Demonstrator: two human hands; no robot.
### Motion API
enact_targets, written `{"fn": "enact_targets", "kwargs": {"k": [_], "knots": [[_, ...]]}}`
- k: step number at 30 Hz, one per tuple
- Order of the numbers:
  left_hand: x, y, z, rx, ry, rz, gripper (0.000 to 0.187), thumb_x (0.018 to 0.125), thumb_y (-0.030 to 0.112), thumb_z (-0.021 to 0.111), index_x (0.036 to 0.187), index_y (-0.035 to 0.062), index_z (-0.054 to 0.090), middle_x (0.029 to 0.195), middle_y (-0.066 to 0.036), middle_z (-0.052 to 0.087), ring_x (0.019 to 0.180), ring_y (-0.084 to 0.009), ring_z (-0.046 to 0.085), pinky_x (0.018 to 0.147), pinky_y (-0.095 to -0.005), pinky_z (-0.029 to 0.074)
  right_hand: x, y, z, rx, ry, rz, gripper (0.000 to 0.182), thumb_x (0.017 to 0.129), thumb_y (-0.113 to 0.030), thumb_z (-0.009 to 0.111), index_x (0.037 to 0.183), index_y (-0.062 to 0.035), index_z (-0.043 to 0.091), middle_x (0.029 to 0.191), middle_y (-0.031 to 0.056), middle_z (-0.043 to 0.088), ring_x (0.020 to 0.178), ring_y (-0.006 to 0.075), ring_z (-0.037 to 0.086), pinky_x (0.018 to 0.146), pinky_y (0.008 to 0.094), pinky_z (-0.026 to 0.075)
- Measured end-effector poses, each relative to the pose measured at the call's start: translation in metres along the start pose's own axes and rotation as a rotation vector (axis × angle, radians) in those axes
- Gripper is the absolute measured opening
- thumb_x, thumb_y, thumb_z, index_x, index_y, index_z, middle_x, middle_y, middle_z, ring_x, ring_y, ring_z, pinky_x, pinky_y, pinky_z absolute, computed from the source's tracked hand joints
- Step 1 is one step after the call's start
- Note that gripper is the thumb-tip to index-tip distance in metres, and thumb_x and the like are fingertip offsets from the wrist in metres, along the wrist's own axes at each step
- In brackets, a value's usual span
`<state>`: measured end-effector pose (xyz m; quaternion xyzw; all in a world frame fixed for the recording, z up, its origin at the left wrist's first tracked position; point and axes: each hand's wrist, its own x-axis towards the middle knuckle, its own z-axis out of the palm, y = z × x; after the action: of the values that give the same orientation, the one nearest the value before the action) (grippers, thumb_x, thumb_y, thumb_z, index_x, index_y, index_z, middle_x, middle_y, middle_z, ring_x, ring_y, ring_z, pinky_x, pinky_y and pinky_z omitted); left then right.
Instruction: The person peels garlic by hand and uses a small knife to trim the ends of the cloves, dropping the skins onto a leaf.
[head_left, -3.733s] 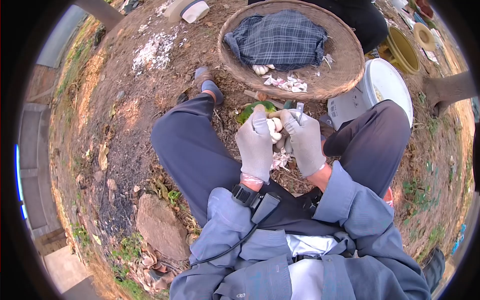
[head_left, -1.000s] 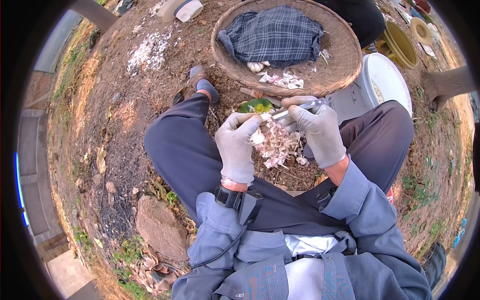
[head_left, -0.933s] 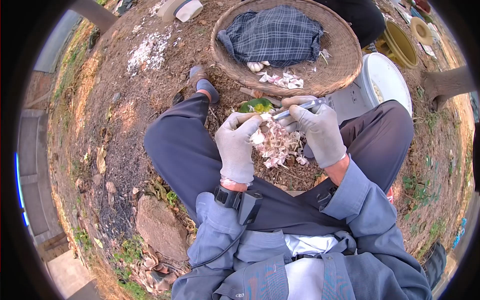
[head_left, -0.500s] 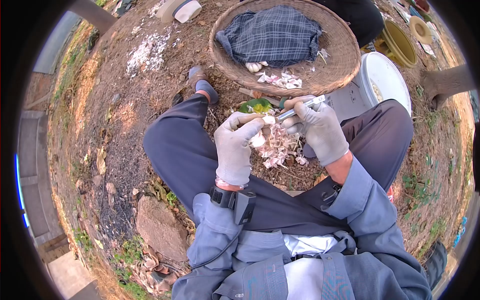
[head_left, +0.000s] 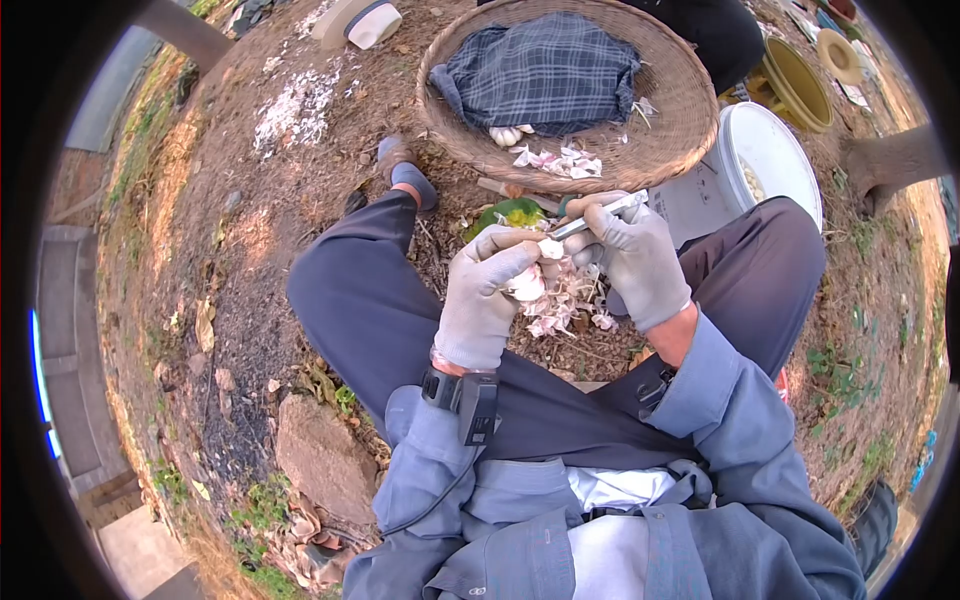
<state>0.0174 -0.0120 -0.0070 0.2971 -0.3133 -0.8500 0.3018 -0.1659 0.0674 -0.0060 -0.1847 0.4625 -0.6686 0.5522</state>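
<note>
Both hands wear pale grey gloves. My left hand (head_left: 485, 295) pinches a white garlic clove (head_left: 551, 249) between thumb and forefinger. More garlic (head_left: 526, 284) with pinkish skin sits lower against the fingers of that hand. My right hand (head_left: 640, 262) is closed around a small silver knife (head_left: 600, 216), its tip pointing left, right at the clove. Beneath the hands, a heap of garlic skins (head_left: 568, 300) lies on the ground between my legs, beside a green and yellow leaf (head_left: 515, 212).
A wide woven basket (head_left: 690, 130) ahead holds a dark plaid cloth (head_left: 545, 75), garlic bulbs (head_left: 505, 136) and skins. To its right stand a white bucket (head_left: 790, 165) with pale contents and a yellow bucket (head_left: 805, 95). A straw hat (head_left: 357, 22) and scattered white peelings (head_left: 297, 110) lie ahead left.
My left hand has moved slightly right, toward the knife, with the garlic in it. The right hand stays nearly in place, still gripping the knife.
</note>
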Motion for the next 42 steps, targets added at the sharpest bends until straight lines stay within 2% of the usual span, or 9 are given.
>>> {"fn": "enact_targets", "kwargs": {"k": [6,8,12,14,19,27,30,35,42], "knots": [[0.002,-0.004,-0.002,0.062,0.014,-0.007,0.020,0.096,0.006,0.071,0.113,-0.0039,0.066,0.098,-0.015,0.073,0.084,-0.0223,0.072,0.077,-0.0332,0.060,-0.005,-0.002,0.018,-0.263,0.130,-0.146,0.017,0.100,-0.009,0.067,0.110,0.0036,0.074,0.091,0.0090,0.077,0.076,0.0110,0.071,0.065,0.0236,0.057],[0.004,-0.006,-0.005,0.090,0.013,0.001,0.019,0.096,0.005,0.071,0.111,-0.0043,0.066,0.097,-0.015,0.073,0.086,-0.0215,0.073,0.077,-0.0323,0.059,-0.004,-0.001,0.017,-0.463,0.154,-0.218,0.018,0.101,-0.013,0.068,0.107,0.0023,0.075,0.090,0.0064,0.076,0.072,0.0083,0.068,0.063,0.0221,0.053],[0.004,-0.005,0.002,0.164,0.077,0.085,0.018,0.096,0.005,0.071,0.110,-0.0047,0.066,0.097,-0.014,0.073,0.086,-0.0206,0.073,0.077,-0.0317,0.059,-0.001,-0.009,0.011,-0.366,0.223,-0.238,0.029,0.108,-0.024,0.061,0.102,0.0010,0.075,0.094,0.0043,0.075,0.076,0.0085,0.064,0.071,0.0212,0.049],[0.005,-0.004,0.002,0.176,0.126,0.103,0.016,0.093,-0.001,0.071,0.108,-0.0063,0.070,0.101,-0.009,0.074,0.087,-0.0130,0.071,0.078,-0.0255,0.057,0.001,-0.010,0.001,-0.386,0.231,-0.199,0.035,0.110,-0.029,0.057,0.102,0.0008,0.075,0.090,0.0038,0.074,0.078,0.0074,0.063,0.074,0.0221,0.049],[0.006,-0.006,0.001,0.335,0.134,0.182,0.018,0.095,0.005,0.072,0.110,-0.0052,0.069,0.097,-0.010,0.073,0.086,-0.0152,0.070,0.077,-0.0282,0.055,-0.003,-0.010,0.013,-0.397,0.073,0.025,0.022,0.102,-0.019,0.068,0.106,0.0023,0.074,0.078,0.0025,0.069,0.053,0.0038,0.056,0.047,0.0195,0.041],[0.003,-0.002,0.008,0.507,0.164,0.227,0.020,0.095,0.005,0.072,0.112,-0.0051,0.071,0.100,-0.007,0.073,0.087,-0.0119,0.069,0.079,-0.0245,0.052,-0.004,-0.003,0.017,-0.363,0.036,0.073,0.015,0.094,-0.008,0.075,0.106,0.0024,0.074,0.078,0.0011,0.070,0.052,0.0030,0.055,0.046,0.0201,0.041],[0.002,0.000,0.012,0.465,0.201,0.204,0.018,0.092,0.008,0.076,0.106,-0.0035,0.076,0.095,-0.002,0.074,0.086,-0.0061,0.064,0.077,-0.0216,0.049,-0.002,0.003,0.014,-0.495,0.053,-0.026,0.018,0.091,-0.008,0.077,0.106,0.0015,0.075,0.077,0.0014,0.070,0.058,0.0044,0.060,0.052,0.0224,0.046],[0.001,0.001,0.014,0.631,0.275,0.192,0.018,0.091,0.009,0.077,0.102,-0.0051,0.077,0.089,-0.003,0.075,0.078,-0.0053,0.062,0.071,-0.0234,0.050,-0.009,0.006,0.023,-1.005,0.090,-0.312,0.029,0.085,-0.014,0.080,0.109,0.0013,0.074,0.085,0.0128,0.074,0.076,0.0201,0.073,0.070,0.0332,0.056],[0.001,-0.001,0.013,0.727,0.291,0.283,0.017,0.095,0.012,0.075,0.100,-0.0033,0.077,0.084,-0.001,0.071,0.071,-0.0046,0.060,0.063,-0.0212,0.045,-0.012,0.009,0.025,-0.949,0.036,-0.313,0.029,0.085,-0.015,0.080,0.109,0.0023,0.074,0.096,0.0178,0.075,0.087,0.0241,0.075,0.077,0.0342,0.057]]}}
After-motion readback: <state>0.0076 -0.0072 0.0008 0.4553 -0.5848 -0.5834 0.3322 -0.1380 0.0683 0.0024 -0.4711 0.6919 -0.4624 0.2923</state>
